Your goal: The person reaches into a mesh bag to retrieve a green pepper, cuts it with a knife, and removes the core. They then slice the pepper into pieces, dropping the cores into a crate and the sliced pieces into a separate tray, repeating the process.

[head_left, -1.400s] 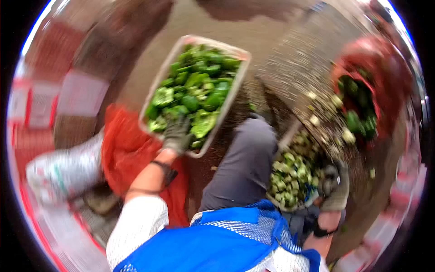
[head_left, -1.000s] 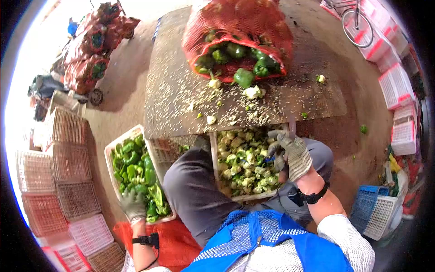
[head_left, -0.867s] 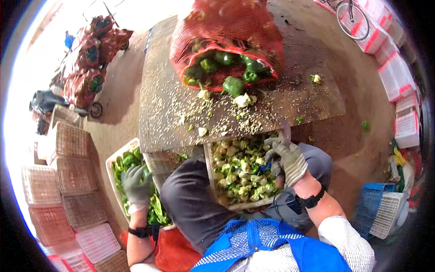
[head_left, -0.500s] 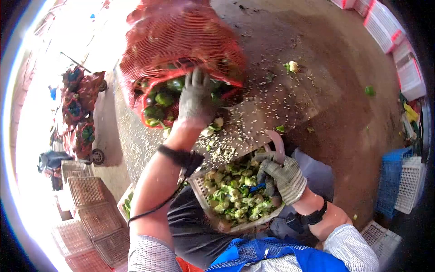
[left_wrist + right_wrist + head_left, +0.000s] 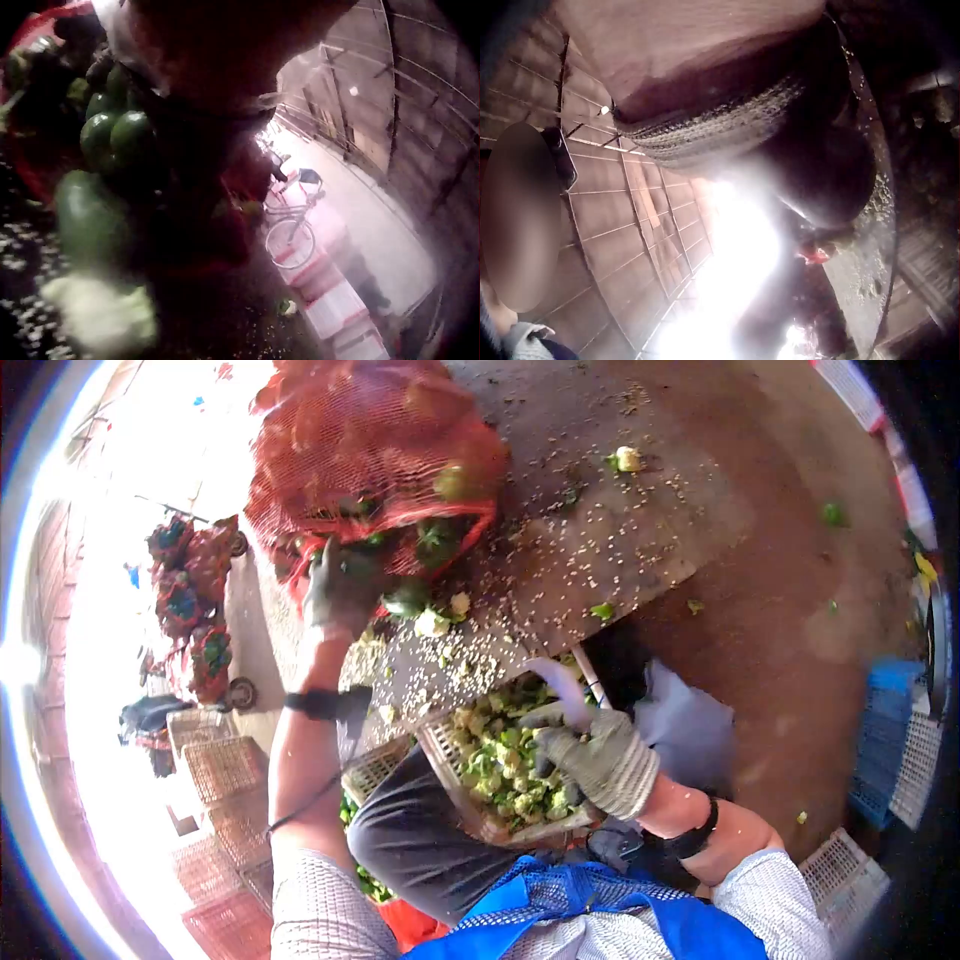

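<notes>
My gloved left hand reaches into the mouth of a red mesh sack of green bell peppers, on a seed-strewn board. Its fingertips are hidden in shadow among the peppers, so I cannot tell what they hold. A green pepper and a pale pepper core lie just outside the sack; the left wrist view shows that pepper close up. My gloved right hand grips a curved knife, blade pointing up and left, above a crate of pepper cores.
A crate of green peppers stands by the left knee, mostly hidden. Stacked crates and a cart of filled sacks stand left. Blue crates are at right. A loose core lies on the board.
My left hand has left the pepper crate and gone up to the sack, then shifted left within its mouth. The right hand has kept the knife over the core crate. The view has turned.
</notes>
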The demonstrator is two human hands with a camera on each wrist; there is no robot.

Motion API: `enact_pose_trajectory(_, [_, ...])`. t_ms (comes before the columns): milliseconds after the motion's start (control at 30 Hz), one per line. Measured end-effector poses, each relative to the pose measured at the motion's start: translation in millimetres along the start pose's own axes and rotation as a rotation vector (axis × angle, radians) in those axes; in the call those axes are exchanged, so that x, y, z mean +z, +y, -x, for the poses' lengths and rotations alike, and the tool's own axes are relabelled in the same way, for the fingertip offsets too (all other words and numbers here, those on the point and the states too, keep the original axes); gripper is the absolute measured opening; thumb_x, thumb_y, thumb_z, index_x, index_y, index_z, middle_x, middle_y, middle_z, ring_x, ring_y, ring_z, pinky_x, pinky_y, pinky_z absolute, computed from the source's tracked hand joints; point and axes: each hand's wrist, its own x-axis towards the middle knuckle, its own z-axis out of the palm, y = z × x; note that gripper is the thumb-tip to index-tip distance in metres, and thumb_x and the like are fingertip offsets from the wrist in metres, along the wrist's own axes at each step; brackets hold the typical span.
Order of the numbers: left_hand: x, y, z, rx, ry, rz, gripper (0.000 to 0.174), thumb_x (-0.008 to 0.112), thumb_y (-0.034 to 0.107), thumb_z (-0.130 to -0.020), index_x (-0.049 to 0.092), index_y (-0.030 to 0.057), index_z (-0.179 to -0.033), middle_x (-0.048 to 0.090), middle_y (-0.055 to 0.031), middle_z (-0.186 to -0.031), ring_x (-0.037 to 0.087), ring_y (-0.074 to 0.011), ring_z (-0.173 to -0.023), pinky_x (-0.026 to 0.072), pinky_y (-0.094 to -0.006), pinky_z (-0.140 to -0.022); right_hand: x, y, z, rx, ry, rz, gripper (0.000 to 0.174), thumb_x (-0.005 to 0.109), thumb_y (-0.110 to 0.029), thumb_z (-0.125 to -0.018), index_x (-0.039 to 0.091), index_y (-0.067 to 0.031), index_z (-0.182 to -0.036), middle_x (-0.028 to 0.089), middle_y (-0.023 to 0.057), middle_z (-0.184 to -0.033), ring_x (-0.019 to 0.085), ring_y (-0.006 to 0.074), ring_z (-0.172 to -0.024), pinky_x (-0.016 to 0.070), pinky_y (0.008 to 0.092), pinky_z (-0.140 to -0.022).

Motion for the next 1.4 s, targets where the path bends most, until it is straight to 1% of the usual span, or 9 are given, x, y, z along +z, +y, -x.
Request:
enact_pose_trajectory(167, [20,21,124,-0.989,0.178,1.492,0.075,0.075,0.029,-0.085,0.032,-0.0006,-0.139,0.069,-0.0084,-0.103,0.065,-0.0202,-0.084,0.0547,-0.0345,-0.078,4,1,9,0.066,-0.026,-0.03,0.031,0.054,-0.018,-0.095,0.06,0.0024,-0.118,0.066,0.005,-0.073,0.052,0.0063,-0.045,0.0417,0.0194,-0.042])
enact_pose_trajectory(267, [-5,23,117,-1.14,-0.059,1.297,0.047,0.072,0.029,-0.087,0.053,0.0016,-0.121,0.071,-0.0101,-0.106,0.067,-0.0176,-0.078,0.0527,-0.0354,-0.084,20,7,7,0.036,-0.049,0.069,0.028,0.055,-0.019,-0.097,0.062,-0.0014,-0.117,0.066,0.0036,-0.073,0.055,0.0068,-0.052,0.0432,0.0219,-0.046])
enact_pose_trajectory(333, [78,8,132,-0.701,-0.081,0.908,0.044,0.074,0.03,-0.084,0.058,0.0059,-0.117,0.071,-0.0133,-0.105,0.068,-0.0167,-0.091,0.0504,-0.0368,-0.09,30,18,3,-0.042,-0.067,0.145,0.027,0.056,-0.021,-0.095,0.065,-0.0046,-0.115,0.066,0.004,-0.072,0.057,0.0093,-0.055,0.0461,0.0244,-0.048])
enact_pose_trajectory(533, [-43,35,115,-1.045,0.101,1.664,0.081,0.084,0.021,-0.075,0.041,0.0059,-0.142,0.064,-0.0124,-0.113,0.065,-0.0206,-0.098,0.0568,-0.0325,-0.083,48,31,-7,-0.031,0.017,0.359,0.028,0.057,-0.021,-0.094,0.065,-0.0057,-0.116,0.067,0.0057,-0.073,0.057,0.0116,-0.053,0.0483,0.0277,-0.049])
enact_pose_trajectory(700, [-150,121,172,-0.835,0.31,2.069,0.089,0.088,0.013,-0.066,0.04,0.0065,-0.141,0.053,-0.0141,-0.129,0.057,-0.024,-0.113,0.0527,-0.037,-0.094,53,67,-31,-0.167,0.203,0.554,0.026,0.061,-0.023,-0.09,0.071,-0.0032,-0.103,0.068,0.0191,-0.077,0.064,0.029,-0.063,0.0498,0.04,-0.061])
enact_pose_trajectory(833, [-170,171,184,-0.554,0.362,1.529,0.091,0.092,0.013,-0.059,0.042,0.004,-0.134,0.054,-0.013,-0.127,0.056,-0.026,-0.115,0.0454,-0.0389,-0.101,83,59,-21,-0.579,0.085,0.657,0.056,0.056,-0.011,-0.089,0.046,-0.0174,-0.144,0.068,0.0235,-0.1,0.067,0.0342,-0.087,0.0516,0.0393,-0.077])
enact_pose_trajectory(867, [-172,170,180,-0.407,0.352,1.424,0.093,0.091,0.011,-0.062,0.036,0.007,-0.138,0.053,-0.0137,-0.131,0.053,-0.0263,-0.121,0.0437,-0.04,-0.105,87,49,-14,-0.262,0.0,0.623,0.055,0.054,-0.007,-0.088,0.049,-0.0168,-0.142,0.066,0.0229,-0.109,0.066,0.0365,-0.096,0.0517,0.0394,-0.082])
enact_pose_trajectory(1233, [-173,187,144,-0.397,0.584,1.282,0.097,0.096,0.025,-0.053,0.043,0.0041,-0.131,0.054,-0.0163,-0.124,0.052,-0.0352,-0.115,0.0425,-0.0441,-0.1,94,83,-39,-0.409,0.276,0.671,0.051,0.058,-0.003,-0.085,0.051,-0.0052,-0.135,0.065,0.0213,-0.116,0.065,0.0339,-0.105,0.0528,0.0384,-0.087])
enact_pose_trajectory(1400, [-179,173,133,-0.316,0.524,1.261,0.095,0.095,0.024,-0.055,0.042,0.0036,-0.132,0.056,-0.0156,-0.123,0.053,-0.0346,-0.115,0.0444,-0.0443,-0.098,93,90,-43,-0.425,0.299,0.748,0.059,0.063,-0.01,-0.081,0.047,-0.0043,-0.137,0.066,0.0254,-0.091,0.065,0.0408,-0.087,0.0536,0.045,-0.075])
